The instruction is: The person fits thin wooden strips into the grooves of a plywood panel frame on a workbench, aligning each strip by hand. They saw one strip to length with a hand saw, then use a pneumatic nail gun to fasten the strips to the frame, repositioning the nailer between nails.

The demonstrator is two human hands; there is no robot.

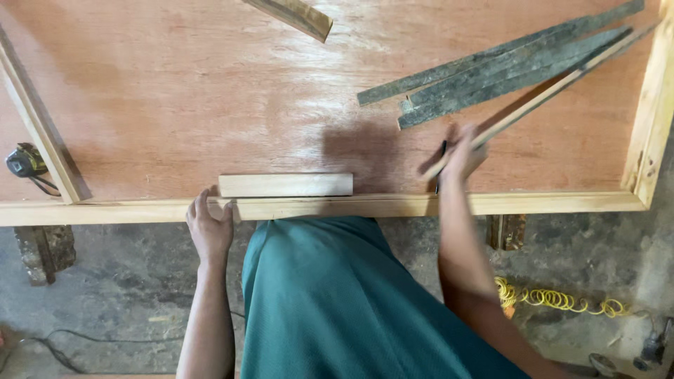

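Person is mid-pickup: right hand (463,151) is closing its grip on the near end of a thin wood strip (562,77), blurred, with a dark pencil-like thing tucked in. The strip is lying slanted beside grey weathered slats (491,74) on the plywood surface (175,91). Left hand (209,224) is resting, fingers curled over the frame rail (393,205), touching the pale block's (286,184) left end. Next move probably needs a clean lift clear of the slats.
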